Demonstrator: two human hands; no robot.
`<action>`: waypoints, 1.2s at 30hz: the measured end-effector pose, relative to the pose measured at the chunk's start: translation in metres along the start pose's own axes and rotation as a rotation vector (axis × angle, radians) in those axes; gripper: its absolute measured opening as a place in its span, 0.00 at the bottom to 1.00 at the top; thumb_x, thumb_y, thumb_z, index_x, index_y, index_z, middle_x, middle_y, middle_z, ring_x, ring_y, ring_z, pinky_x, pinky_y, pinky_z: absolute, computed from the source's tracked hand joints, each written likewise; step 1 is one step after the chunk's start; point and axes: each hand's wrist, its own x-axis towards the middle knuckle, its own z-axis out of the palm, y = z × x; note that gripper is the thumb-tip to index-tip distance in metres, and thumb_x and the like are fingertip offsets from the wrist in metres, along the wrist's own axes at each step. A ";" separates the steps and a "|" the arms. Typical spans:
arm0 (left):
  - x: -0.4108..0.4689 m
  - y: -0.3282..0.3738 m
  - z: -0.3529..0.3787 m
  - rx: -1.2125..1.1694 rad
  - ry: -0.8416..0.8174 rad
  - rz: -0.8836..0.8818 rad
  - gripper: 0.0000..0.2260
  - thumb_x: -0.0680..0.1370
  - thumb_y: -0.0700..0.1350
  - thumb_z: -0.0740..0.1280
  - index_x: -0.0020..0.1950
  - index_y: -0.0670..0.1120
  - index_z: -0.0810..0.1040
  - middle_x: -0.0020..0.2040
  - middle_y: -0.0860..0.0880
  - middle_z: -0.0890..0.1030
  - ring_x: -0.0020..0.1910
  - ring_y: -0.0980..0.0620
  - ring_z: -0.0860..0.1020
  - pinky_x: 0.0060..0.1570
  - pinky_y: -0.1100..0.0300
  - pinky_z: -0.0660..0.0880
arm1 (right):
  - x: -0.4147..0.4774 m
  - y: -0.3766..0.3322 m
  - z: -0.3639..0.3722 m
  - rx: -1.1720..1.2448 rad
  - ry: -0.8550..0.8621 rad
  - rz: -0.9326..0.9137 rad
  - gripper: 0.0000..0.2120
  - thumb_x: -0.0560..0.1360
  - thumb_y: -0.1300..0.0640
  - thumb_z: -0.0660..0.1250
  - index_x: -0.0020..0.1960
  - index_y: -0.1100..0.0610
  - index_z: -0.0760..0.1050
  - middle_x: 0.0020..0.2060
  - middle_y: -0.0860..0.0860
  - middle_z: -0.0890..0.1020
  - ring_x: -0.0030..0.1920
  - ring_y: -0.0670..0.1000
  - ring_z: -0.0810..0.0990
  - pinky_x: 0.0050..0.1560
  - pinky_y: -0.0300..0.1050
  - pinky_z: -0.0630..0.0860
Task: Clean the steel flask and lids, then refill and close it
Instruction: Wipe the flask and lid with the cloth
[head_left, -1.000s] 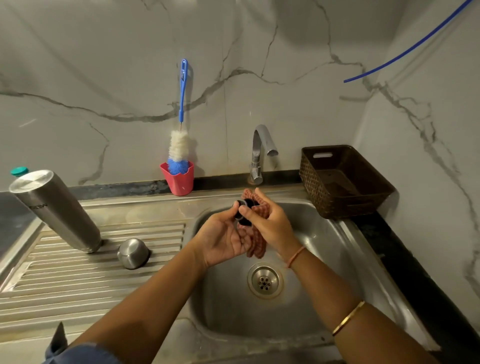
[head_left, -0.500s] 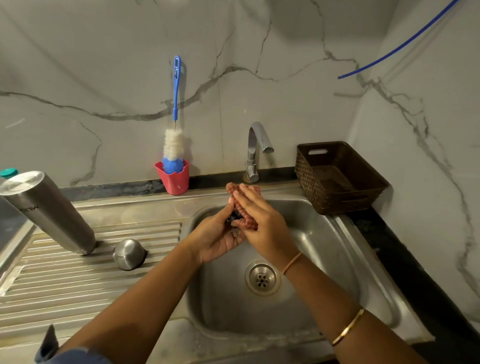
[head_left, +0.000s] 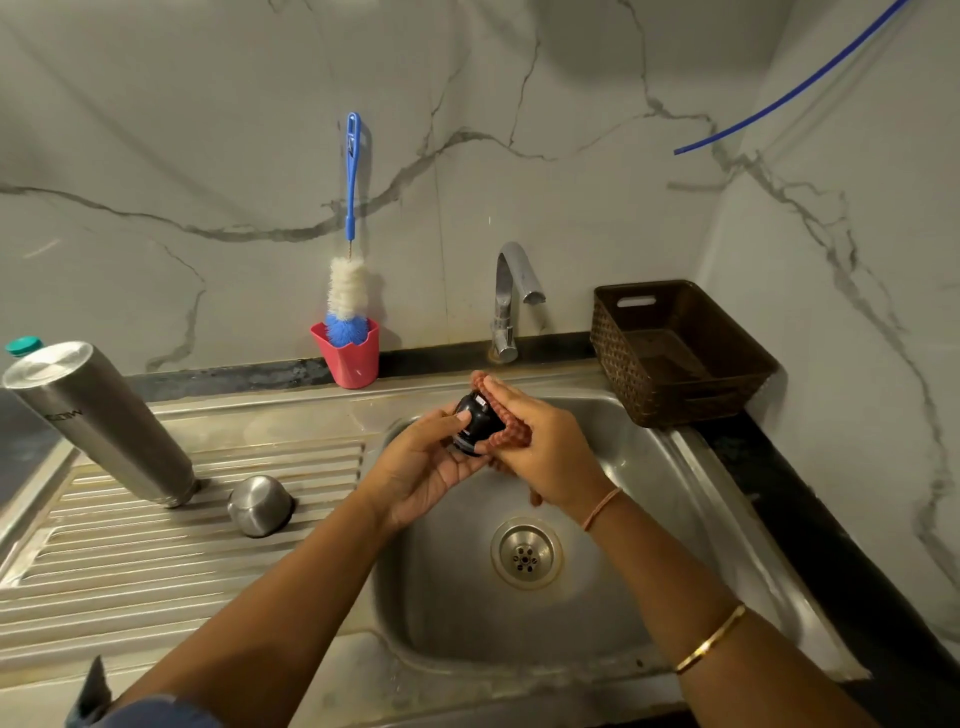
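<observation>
over the sink basin (head_left: 649, 519), the left hand (head_left: 426, 467) is gripping the black inner lid (head_left: 474, 423) while the right hand (head_left: 550, 457) is clutching a red checked cloth (head_left: 506, 415) against it. the steel flask (head_left: 104, 421) is standing on the drainboard (head_left: 156, 561), with the steel cap (head_left: 260, 505) just beside it.

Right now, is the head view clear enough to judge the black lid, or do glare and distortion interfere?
Head view: dim warm light, yet the black lid is sharp against the red cloth; head view: the steel flask leans at the left edge, likely wide-angle bend; head view: mild glare on the sink.
</observation>
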 end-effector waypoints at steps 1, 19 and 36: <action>0.000 0.000 0.002 0.007 -0.012 0.019 0.14 0.75 0.37 0.62 0.60 0.38 0.73 0.52 0.38 0.80 0.45 0.47 0.80 0.44 0.59 0.80 | 0.001 -0.002 -0.002 0.079 -0.011 0.104 0.35 0.68 0.62 0.74 0.71 0.61 0.64 0.64 0.54 0.75 0.65 0.48 0.72 0.64 0.36 0.69; -0.002 0.003 -0.005 0.955 0.070 0.387 0.26 0.69 0.31 0.73 0.59 0.50 0.68 0.55 0.48 0.80 0.57 0.53 0.79 0.61 0.57 0.75 | -0.011 0.003 -0.016 0.125 0.145 0.209 0.20 0.73 0.62 0.69 0.65 0.57 0.73 0.57 0.48 0.78 0.59 0.46 0.76 0.60 0.41 0.75; 0.013 -0.025 0.009 0.451 0.212 0.219 0.22 0.73 0.38 0.70 0.65 0.49 0.70 0.61 0.44 0.77 0.57 0.46 0.78 0.46 0.58 0.78 | -0.001 -0.010 0.006 0.923 0.214 0.804 0.07 0.71 0.62 0.71 0.48 0.63 0.80 0.47 0.61 0.83 0.52 0.61 0.81 0.56 0.57 0.77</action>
